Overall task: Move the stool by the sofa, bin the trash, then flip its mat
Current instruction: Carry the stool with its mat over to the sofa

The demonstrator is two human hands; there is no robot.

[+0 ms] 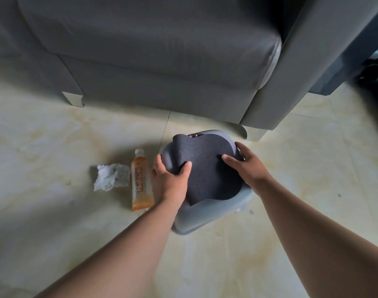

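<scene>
Both hands were on the stool (205, 209), which stood on the floor (54, 136) just off the sofa (162, 61) corner. The left hand (171, 181) clamped the rim at nine o'clock, thumb pressed onto the mat (207, 168); the right hand (246, 168) gripped the rim at three o'clock, thumb likewise on the mat. That looked like the moving step, a lift or slide needing an even two-handed pull. The mat was dark, textured, rumpled and curling up at eleven o'clock. An orange bottle (140, 181) and crumpled tissue (110, 176) lay at nine o'clock, not yet binned.
</scene>
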